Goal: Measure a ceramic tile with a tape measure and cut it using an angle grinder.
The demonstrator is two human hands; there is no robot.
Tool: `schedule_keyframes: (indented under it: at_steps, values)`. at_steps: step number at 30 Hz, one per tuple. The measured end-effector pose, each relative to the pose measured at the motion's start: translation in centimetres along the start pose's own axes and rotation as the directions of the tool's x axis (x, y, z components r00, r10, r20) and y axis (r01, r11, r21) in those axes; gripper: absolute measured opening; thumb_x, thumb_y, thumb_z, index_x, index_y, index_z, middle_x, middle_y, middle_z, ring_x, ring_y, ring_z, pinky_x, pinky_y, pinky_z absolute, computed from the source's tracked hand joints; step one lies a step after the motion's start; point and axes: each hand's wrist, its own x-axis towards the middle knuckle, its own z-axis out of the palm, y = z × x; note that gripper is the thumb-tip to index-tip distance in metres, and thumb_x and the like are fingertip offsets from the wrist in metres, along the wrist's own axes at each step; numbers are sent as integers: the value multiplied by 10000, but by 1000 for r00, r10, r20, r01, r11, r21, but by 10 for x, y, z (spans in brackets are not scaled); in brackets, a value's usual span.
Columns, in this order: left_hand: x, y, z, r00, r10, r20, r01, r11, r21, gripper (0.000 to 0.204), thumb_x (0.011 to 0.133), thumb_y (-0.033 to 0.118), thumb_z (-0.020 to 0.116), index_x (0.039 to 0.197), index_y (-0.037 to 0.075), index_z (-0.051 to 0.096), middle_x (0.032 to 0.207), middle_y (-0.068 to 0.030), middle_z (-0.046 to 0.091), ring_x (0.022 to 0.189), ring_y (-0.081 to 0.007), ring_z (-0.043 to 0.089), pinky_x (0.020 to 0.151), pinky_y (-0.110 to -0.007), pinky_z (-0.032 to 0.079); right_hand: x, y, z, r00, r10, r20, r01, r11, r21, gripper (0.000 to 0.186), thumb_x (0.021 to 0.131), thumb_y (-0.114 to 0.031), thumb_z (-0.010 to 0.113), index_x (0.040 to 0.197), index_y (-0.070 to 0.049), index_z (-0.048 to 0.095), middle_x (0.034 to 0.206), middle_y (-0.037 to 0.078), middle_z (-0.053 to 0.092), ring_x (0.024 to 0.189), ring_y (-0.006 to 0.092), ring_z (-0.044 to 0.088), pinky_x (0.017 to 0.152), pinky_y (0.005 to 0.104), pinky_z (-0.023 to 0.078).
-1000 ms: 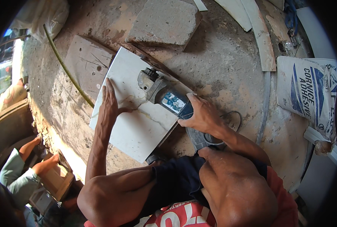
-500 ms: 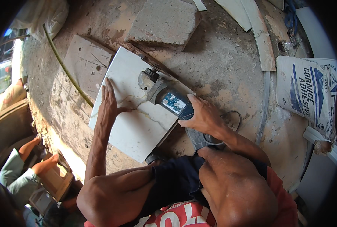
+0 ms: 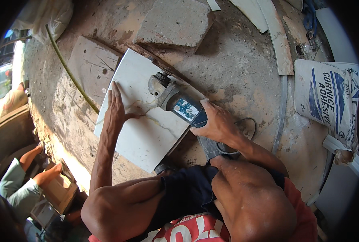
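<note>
Filling the grip of the right hand, the grinder is over the white tile toward three o'clock; the left hand lies spread at nine. Farther toward three: a sack, contents hidden.

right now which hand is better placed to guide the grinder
Probably the right hand: it grips the back end of the grinder, while the left hand rests on the white tile, apart from the tool.

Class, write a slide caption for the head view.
Left hand rests on a veined white tile; right hand grips an angle grinder over it.
</note>
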Motion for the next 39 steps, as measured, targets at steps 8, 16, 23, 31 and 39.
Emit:
schedule_keyframes:
  at_steps: [8,16,23,31,39]
  values:
    - [-2,-1,-5,1000,-4,-11,4,1000,-15,1336,414,226,863,1388,-22,-16,1444,-247,83,1299,-452,169,1077,-431,254,-1,2,2,1000,-15,1,15,1000,4,717,595,-307,691,1158,52,429,1026,233,575,952,377,569,837,415,459]
    - [-3,-3,-3,999,21,-36,-22,1000,-7,1338,410,227,863,1389,-21,-14,1445,-243,83,1301,-450,162,1083,-428,245,-3,5,3,1000,11,14,-12,1000,19,768,597,-350,728,1189,40,434,1053,239,571,984,363,560,856,410,442]
    - [-3,-3,-6,1000,6,-11,-6,999,-34,1329,420,211,867,1388,-24,-12,1447,-240,85,1304,-445,165,1080,-424,249,-2,2,-1,999,22,46,-23,1000,7,779,598,-353,730,1195,46,427,1067,241,565,996,362,556,867,406,438]
    - [-5,-2,-4,998,53,-40,-53,998,19,1257,489,153,846,1393,-18,-10,1428,-278,129,1314,-398,203,1065,-409,265,-5,-1,-6,998,5,60,-3,1000,-22,611,620,-296,686,1080,31,450,1011,212,570,930,365,575,812,419,464]
    - [-6,-6,-2,994,80,-75,-75,995,66,1291,459,168,856,1398,13,-17,1448,-225,120,1295,-452,191,1027,-455,329,-6,11,6,1000,-6,25,5,1000,7,649,614,-359,710,1087,10,464,1015,206,576,956,363,560,826,421,445]
